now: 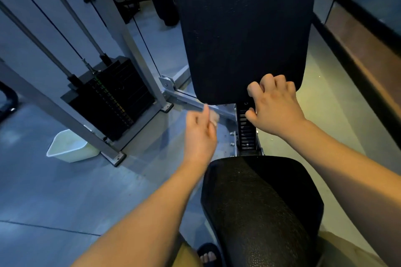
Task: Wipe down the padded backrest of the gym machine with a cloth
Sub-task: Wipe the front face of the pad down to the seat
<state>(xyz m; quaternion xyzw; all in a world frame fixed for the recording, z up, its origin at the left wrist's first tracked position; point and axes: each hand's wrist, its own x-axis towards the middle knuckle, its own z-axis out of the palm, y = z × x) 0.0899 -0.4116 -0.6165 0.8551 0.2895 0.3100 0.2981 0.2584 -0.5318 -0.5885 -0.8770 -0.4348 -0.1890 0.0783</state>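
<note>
The black padded backrest stands upright ahead of me, above the black padded seat. My right hand rests at the backrest's lower right edge. Its fingers are curled against the pad and its thumb hangs below, by the ribbed black post. My left hand hovers blurred in the air, below and left of the backrest's bottom corner, fingers loosely bent and apart. I see no cloth in either hand, though the curled right fingers could hide one.
A grey steel frame with cables and a black weight stack stands to the left. A pale plastic bin sits on the floor beside it. A dark ledge runs along the right. My sandalled foot is below the seat.
</note>
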